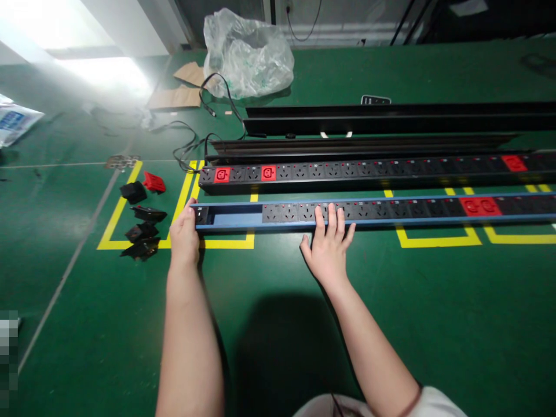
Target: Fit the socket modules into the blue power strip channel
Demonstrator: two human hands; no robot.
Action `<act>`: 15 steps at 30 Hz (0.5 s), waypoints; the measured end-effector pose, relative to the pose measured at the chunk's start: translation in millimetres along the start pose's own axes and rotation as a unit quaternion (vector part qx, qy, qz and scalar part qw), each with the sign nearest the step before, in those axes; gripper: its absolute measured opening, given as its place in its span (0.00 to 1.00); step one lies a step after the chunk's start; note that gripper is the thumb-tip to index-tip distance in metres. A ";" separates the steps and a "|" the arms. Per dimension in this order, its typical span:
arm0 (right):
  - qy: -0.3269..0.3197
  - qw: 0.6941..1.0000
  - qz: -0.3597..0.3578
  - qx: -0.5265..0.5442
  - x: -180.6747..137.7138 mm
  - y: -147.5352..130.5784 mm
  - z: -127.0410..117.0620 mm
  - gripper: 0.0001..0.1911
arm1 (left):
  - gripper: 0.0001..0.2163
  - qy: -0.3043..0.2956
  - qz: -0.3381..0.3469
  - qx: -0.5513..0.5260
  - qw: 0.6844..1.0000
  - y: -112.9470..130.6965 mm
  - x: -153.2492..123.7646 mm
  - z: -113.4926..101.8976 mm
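Note:
A long blue power strip (234, 226) lies across the green surface, black sockets along its face and two red ones toward the right. Near its left end is a gap without sockets, with one black module (202, 216) at the very end. My left hand (185, 231) is closed around that left end, its thumb on top and its other fingers partly hidden. Over the sockets right of the gap lies my right hand (330, 249), its fingers spread and fingertips touching the strip. Left of the strip are several loose black socket modules (142, 231) and a red one (154, 182).
A second power strip (304, 185), black with red and black sockets, lies just behind. Beyond it are black metal channels (369, 124), loose cables (191, 145), a clear plastic bag (247, 55) and cardboard pieces (176, 97). Yellow tape (221, 244) marks the green surface.

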State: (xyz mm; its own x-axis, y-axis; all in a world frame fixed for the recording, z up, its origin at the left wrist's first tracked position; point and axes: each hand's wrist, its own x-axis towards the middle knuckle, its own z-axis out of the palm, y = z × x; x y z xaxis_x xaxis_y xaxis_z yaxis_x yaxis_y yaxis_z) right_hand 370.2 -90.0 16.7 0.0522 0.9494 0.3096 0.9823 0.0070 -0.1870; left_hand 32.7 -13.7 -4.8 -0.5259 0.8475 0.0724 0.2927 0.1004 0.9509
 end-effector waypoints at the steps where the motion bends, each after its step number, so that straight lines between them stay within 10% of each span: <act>1: 0.002 1.000 -0.001 -0.003 0.1 0.0 0.1 0.40 | 0.27 0.005 0.004 0.005 1.000 -0.9 -0.4 1.9; 15: 0.000 1.000 0.003 0.020 -1.0 3.2 -2.0 0.38 | 0.18 0.150 0.143 0.222 0.953 53.5 -87.2 14.0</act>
State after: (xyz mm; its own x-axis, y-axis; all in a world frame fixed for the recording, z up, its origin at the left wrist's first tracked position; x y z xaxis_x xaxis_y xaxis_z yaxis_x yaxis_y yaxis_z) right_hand 373.7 -91.6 17.6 0.0585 0.9498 0.3074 0.9741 0.0131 -0.2258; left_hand 105.3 -75.0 35.5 -0.5590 0.6926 0.4558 0.7325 0.1550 0.6629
